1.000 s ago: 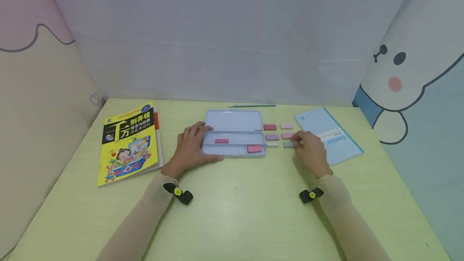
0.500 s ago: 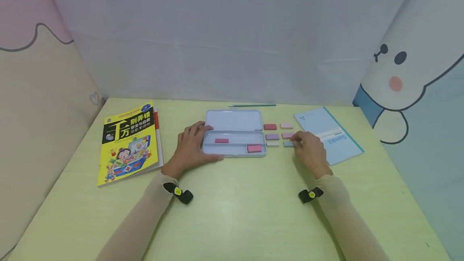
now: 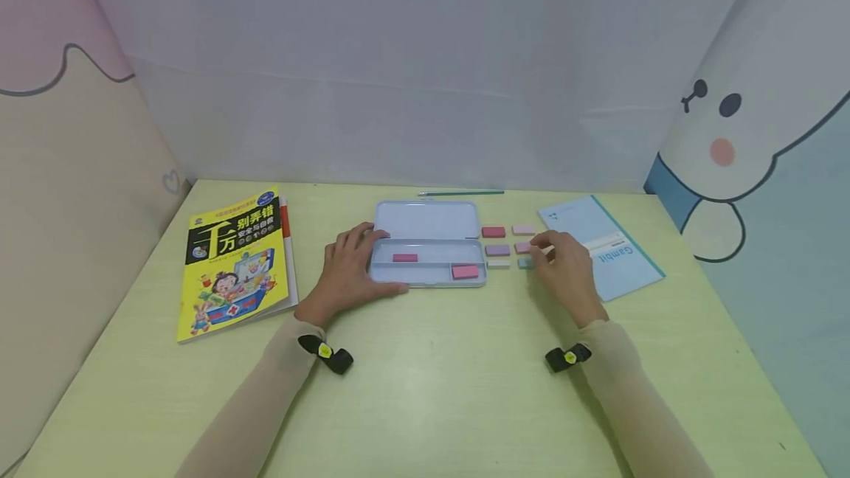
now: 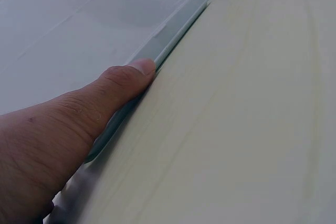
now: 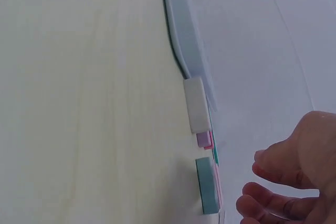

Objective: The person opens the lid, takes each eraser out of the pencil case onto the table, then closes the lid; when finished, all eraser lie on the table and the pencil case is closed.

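1. On the tabletop (image 3: 425,389), near its middle, lies an open pale blue case (image 3: 428,243) with its lid laid back flat toward the wall.
2. Left hand (image 3: 348,271) rests at the case's left end, thumb along the near rim and fingers on the far corner; its grip is released, fingers straight against the case. From the left wrist, the thumb (image 4: 123,80) presses the case's edge.
3. Inside the case lie two pink erasers: one (image 3: 405,258) in the far compartment, toward the left, and one (image 3: 465,271) in the near compartment, at the right end.
4. Just right of the case, six erasers lie in two columns: red (image 3: 493,231), purple (image 3: 497,250) and white (image 3: 499,263) nearer the case; light pink (image 3: 523,229), pink (image 3: 522,247) and teal (image 3: 525,262) beyond them.
5. Right hand (image 3: 564,271) hangs over the right column, fingertips just by the pink and teal erasers. From the right wrist, the fingers (image 5: 273,200) are loosely curled and hold nothing: the grip is released, close beside the teal eraser (image 5: 207,184) but apart from it.
6. That view also shows the white eraser (image 5: 197,103) lying next along the row, toward the case (image 5: 181,24).
7. A blue booklet (image 3: 607,246) lies right of the erasers, partly under the right hand.
8. A yellow book (image 3: 235,260) lies at the left, well apart from the case.
9. A thin green pen (image 3: 461,193) lies by the wall behind the case.
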Demonstrator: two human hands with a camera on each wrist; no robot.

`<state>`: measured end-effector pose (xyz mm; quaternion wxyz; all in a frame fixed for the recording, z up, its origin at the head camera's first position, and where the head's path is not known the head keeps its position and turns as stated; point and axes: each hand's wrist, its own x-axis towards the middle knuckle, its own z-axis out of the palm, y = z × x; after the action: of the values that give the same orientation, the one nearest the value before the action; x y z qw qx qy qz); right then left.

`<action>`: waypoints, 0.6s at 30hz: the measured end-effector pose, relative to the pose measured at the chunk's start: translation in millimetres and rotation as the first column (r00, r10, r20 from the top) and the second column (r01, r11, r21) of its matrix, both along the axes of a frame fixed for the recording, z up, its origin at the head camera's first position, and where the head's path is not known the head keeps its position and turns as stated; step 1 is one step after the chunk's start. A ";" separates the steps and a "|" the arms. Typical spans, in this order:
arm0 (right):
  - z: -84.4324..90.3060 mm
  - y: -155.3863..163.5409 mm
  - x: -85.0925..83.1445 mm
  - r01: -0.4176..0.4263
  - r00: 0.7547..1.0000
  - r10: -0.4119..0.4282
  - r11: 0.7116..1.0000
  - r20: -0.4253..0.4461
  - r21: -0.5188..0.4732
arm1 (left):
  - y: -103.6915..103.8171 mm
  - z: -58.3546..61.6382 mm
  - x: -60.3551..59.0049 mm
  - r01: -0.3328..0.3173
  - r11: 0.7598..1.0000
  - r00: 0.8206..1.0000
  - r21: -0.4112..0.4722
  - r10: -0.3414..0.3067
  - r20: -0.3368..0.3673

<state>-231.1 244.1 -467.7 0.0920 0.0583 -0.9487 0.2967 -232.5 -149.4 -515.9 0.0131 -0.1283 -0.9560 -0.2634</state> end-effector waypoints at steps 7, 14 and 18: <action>10.2 -18.9 1.9 -0.050 0.998 0.055 0.992 0.042 -0.115 | -1.5 -1.5 -0.5 0.004 1.000 1.000 0.003 -0.004 -0.003; 21.0 -43.9 0.9 -0.140 0.975 0.158 0.983 0.154 -0.122 | -1.6 -2.6 -1.0 0.005 1.000 1.000 0.001 -0.005 -0.008; 22.6 -57.8 -0.8 -0.187 0.961 0.209 0.974 0.180 -0.129 | -1.3 -1.8 -0.9 0.007 1.000 1.000 0.003 -0.007 -0.005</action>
<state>-231.9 186.3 -445.2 -0.0272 0.1188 -0.9247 0.3607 -233.4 -150.7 -517.8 0.0146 -0.1325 -0.9551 -0.2647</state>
